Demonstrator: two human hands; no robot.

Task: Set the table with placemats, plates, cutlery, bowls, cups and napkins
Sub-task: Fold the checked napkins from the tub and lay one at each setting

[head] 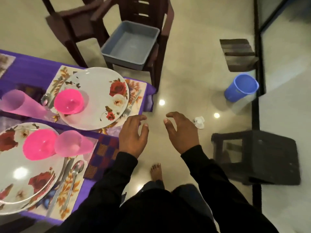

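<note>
Both grips, my left hand [133,133] and right hand [180,132], hang released and carry nothing. Blue cup [241,87] lies tipped on the floor, ahead-right; my right hand is nearer.

Near plate [21,167] cut by left edge. I can't identify white object [199,122] on floor: too small. Far placemat [4,63] cropped, blurred.

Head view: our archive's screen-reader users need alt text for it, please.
Both hands, left and right, hover empty beside a purple table set with floral plates, pink bowls and cutlery. An empty grey tub sits on a chair.
</note>
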